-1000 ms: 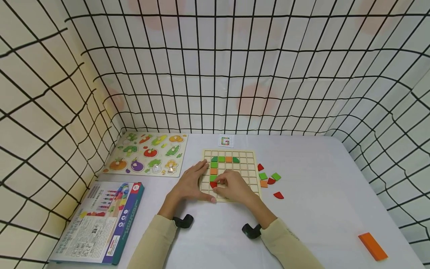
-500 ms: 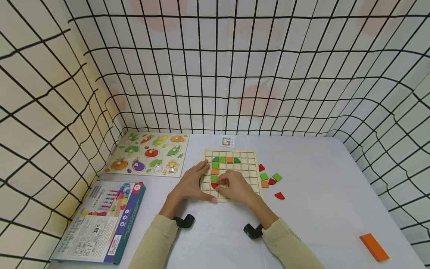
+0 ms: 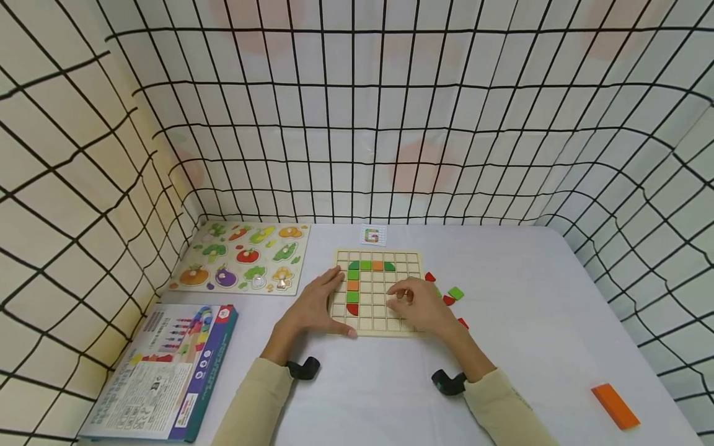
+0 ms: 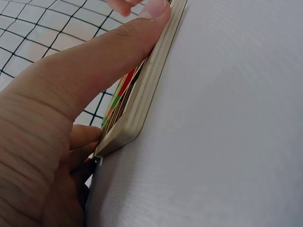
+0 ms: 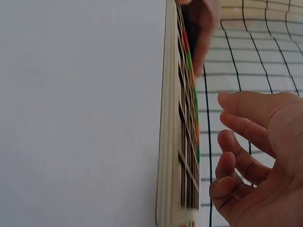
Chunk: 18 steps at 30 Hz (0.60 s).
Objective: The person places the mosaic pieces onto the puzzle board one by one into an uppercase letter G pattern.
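My left hand [image 3: 315, 305] rests at the near left corner of a wooden grid board [image 3: 379, 303], its thumb along the front edge and its fingers at the left side. Seen from the left wrist, the thumb [image 4: 94, 64] lies over the board's edge. A red quarter-circle tile [image 3: 352, 309] sits in the grid below a green square tile [image 3: 353, 297] and an orange square tile [image 3: 353, 285]. More tiles form a row along the top. My right hand [image 3: 428, 305] hovers over the board's right part, fingers loosely bent; in the right wrist view nothing shows between them.
Loose tiles, including a green one [image 3: 455, 293], lie right of the board, partly hidden by my right hand. A pattern card [image 3: 373, 235] lies behind it. At left are a vegetable puzzle [image 3: 240, 257] and a box [image 3: 158, 371]; an orange block [image 3: 616, 406] lies far right.
My right hand has left the red quarter-circle tile, which stays in the grid, and has moved right across the board. My left hand keeps its place at the corner.
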Each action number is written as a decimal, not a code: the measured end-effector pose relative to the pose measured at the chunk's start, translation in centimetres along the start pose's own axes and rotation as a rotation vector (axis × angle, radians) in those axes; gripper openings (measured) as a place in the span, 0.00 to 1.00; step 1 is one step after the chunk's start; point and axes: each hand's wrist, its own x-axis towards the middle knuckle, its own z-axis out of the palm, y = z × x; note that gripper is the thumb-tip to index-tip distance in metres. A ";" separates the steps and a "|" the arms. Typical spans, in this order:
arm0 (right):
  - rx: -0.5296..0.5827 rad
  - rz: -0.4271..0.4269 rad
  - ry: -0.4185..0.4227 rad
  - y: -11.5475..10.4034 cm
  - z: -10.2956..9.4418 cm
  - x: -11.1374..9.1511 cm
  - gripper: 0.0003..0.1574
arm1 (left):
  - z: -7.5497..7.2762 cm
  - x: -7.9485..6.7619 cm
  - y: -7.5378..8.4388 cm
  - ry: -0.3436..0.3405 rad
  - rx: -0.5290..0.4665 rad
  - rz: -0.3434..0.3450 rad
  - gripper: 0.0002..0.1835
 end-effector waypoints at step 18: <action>-0.175 0.137 0.067 8.4 -7.3 -2.5 0.16 | -0.1 0.0 -0.1 -0.002 -0.010 0.011 0.75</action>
